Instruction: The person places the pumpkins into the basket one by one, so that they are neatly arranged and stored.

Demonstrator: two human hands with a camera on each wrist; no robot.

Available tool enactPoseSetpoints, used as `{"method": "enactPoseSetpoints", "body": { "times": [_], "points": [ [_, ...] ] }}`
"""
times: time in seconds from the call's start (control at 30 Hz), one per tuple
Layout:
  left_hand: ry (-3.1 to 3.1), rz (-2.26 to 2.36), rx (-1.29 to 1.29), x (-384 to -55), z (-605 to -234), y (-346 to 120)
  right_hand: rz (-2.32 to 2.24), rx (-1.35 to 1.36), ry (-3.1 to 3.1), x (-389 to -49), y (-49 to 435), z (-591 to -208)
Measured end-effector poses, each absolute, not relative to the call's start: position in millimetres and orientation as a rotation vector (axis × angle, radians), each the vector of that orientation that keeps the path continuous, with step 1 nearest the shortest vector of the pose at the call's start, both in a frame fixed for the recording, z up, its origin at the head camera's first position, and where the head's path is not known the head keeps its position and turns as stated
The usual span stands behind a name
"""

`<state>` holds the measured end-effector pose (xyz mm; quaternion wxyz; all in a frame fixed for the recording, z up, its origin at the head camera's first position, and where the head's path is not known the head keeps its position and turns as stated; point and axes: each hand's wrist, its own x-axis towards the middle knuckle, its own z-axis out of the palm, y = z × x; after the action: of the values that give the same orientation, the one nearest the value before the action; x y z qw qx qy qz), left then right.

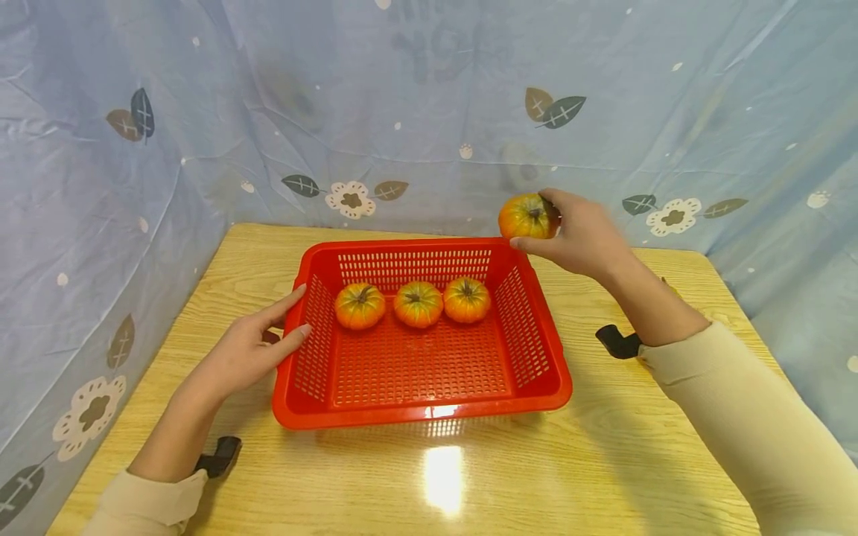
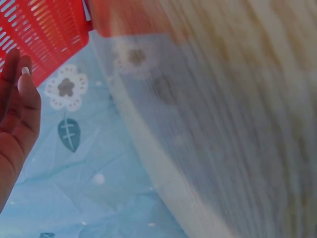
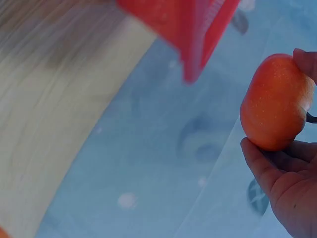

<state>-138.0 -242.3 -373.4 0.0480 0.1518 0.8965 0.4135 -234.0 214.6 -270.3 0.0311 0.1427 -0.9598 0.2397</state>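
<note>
A small orange pumpkin (image 1: pixel 521 217) is held by my right hand (image 1: pixel 586 234) over the back right corner of a red plastic basket (image 1: pixel 422 415). The right wrist view shows the same pumpkin (image 3: pixel 274 101) between thumb and fingers. Inside the basket, three more small pumpkins sit in a row toward the back: one pumpkin (image 1: pixel 360 306) at the left, a second pumpkin (image 1: pixel 418 304) in the middle and a third pumpkin (image 1: pixel 467 300) at the right. My left hand (image 1: pixel 244 353) touches the basket's left rim with relaxed fingers.
The basket stands on a light wood-grain table (image 1: pixel 375 484). Blue patterned cloth (image 1: pixel 429 112) hangs behind and beside the table. Something yellowish (image 1: pixel 672 289) lies partly hidden behind my right forearm. Black straps with mounts are on both wrists.
</note>
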Motion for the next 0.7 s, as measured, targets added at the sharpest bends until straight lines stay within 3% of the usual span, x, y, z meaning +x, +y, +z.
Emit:
{"method": "enactPoseSetpoints", "body": {
  "times": [0.7],
  "points": [
    [2.743,1.237,0.445,-139,-372,-243,0.743,0.999,-3.045,-222,100,-280]
  ]
}}
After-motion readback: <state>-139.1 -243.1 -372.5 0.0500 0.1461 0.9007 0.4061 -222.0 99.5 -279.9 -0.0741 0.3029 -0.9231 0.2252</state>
